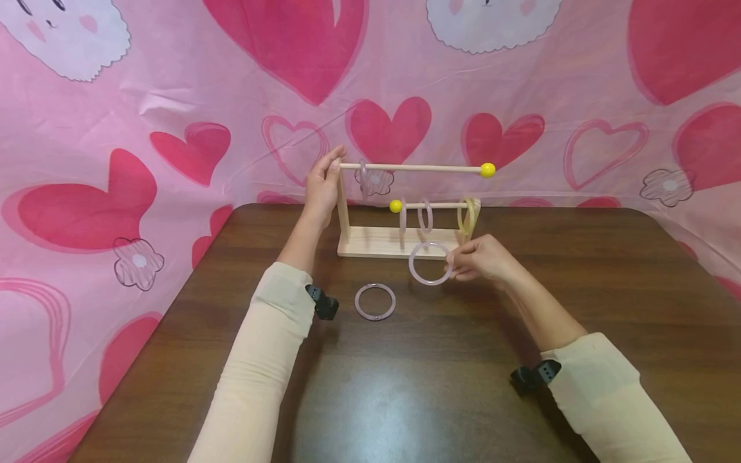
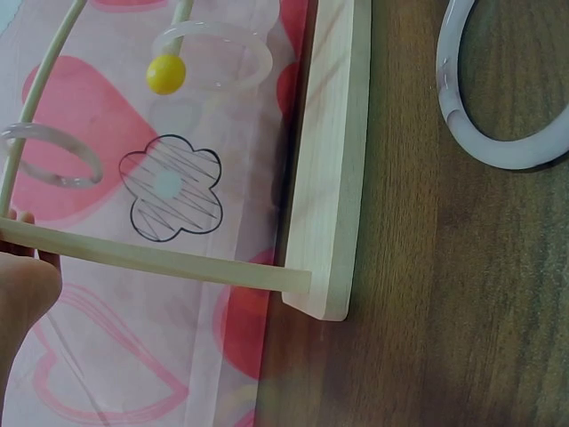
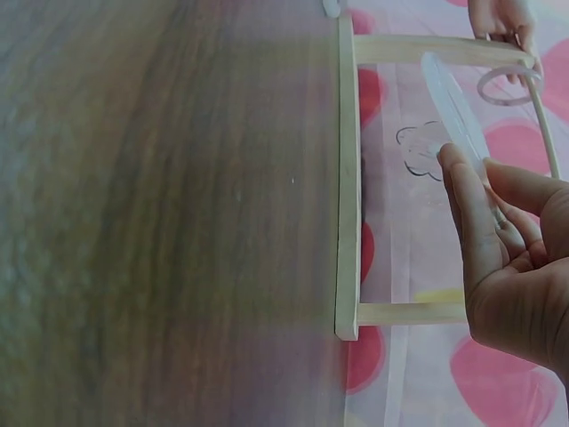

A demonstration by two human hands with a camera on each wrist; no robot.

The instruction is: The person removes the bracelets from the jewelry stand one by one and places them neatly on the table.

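Observation:
My left hand (image 1: 323, 190) holds the top of the left post of a light wooden bangle stand (image 1: 370, 243), thumb in front. My right hand (image 1: 483, 257) pinches a pale lilac bangle (image 1: 431, 282) by its right edge, in front of the stand's base. Seen from the right wrist, that bangle (image 3: 455, 105) is nearly edge-on between thumb and fingers. One translucent bangle (image 1: 363, 181) hangs on the upper rod near my left hand. The lower rod carries two pale bangles (image 1: 403, 222) and yellowish bangle rings (image 1: 460, 217) close to the right post; their exact number is unclear.
Another lilac bangle (image 1: 375, 317) lies flat on the brown wooden table (image 1: 359, 386), in front of the stand. Yellow balls cap the free ends of the upper rod (image 1: 488, 170) and lower rod (image 1: 395, 206). Behind the table hangs a pink heart-patterned cloth (image 1: 243, 83).

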